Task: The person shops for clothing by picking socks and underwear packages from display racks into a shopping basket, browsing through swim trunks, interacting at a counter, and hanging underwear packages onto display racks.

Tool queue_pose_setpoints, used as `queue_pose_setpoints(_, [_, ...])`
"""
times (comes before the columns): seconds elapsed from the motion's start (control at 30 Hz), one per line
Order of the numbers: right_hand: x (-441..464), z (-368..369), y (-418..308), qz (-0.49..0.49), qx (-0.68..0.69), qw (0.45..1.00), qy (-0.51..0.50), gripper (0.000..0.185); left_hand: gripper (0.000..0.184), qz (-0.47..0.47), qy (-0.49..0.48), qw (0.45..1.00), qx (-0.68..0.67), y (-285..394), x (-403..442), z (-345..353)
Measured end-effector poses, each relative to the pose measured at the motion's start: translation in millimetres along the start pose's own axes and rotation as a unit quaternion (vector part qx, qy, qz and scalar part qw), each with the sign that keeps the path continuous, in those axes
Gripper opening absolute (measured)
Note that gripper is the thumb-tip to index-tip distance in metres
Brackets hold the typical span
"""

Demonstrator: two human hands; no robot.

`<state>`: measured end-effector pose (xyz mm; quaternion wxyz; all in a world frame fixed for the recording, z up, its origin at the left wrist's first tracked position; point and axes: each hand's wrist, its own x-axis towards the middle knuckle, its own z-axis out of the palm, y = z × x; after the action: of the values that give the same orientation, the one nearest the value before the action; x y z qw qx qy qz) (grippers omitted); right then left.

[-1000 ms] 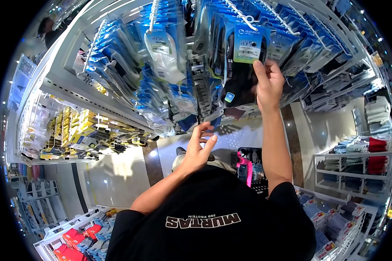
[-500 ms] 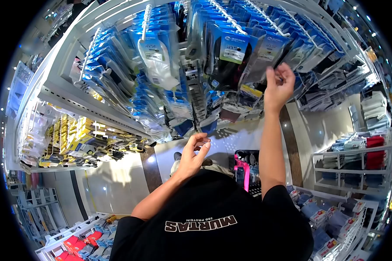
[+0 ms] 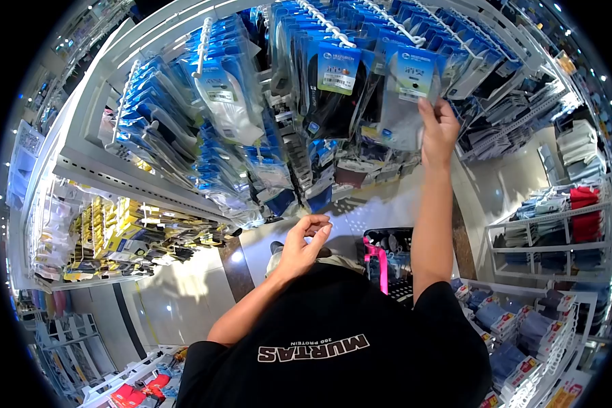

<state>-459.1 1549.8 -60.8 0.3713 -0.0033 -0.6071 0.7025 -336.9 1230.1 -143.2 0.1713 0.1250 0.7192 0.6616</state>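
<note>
My right hand point(image 3: 439, 132) pinches the right edge of a blue-topped clear packet point(image 3: 409, 102) with pale grey socks in it. That packet hangs at the front of a white rack peg point(image 3: 404, 30), its face turned towards me. Just left of it hangs a similar packet of black socks point(image 3: 330, 88). Lower down, my left hand point(image 3: 304, 246) hovers in front of my body, fingers loosely curled and thumb apart, with nothing visible in it. White socks point(image 3: 230, 112) in another packet hang further left.
A dark basket point(image 3: 398, 262) with a pink handle is beside me, low down. Yellow-labelled packets point(image 3: 119, 217) fill a rack at left. Folded red garments point(image 3: 584, 217) sit on a shelf at right, and more packed goods point(image 3: 506, 347) stand behind me.
My right hand has closed on the grey sock packet's edge, and the packet now faces me more squarely. The left hand stays nearly in place. The view has shifted slightly.
</note>
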Motion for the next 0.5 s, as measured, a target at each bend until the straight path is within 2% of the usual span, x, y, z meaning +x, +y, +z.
queue_pose_setpoints(0.17, [-10, -16, -48, 0.005, -0.004, 1.000, -0.020, 0.019, 0.028, 0.011, -0.012, 1.000, -0.005, 1, 6, 6])
queue_pose_setpoints(0.27, [-7, -20, -57, 0.023, 0.058, 0.998, -0.026, 0.018, 0.028, 0.012, -0.041, 0.999, 0.008, 11, 11, 11])
queue_pose_setpoints(0.4, [-13, -18, -72, 0.065, 0.154, 0.986, -0.025, 0.019, 0.033, 0.043, -0.053, 0.997, -0.023, 29, 21, 20])
queue_pose_setpoints(0.5, [-52, -11, -59, 0.155, 0.191, 0.969, -0.001, 0.022, 0.041, 0.098, -0.035, 0.991, -0.080, 41, 28, 30])
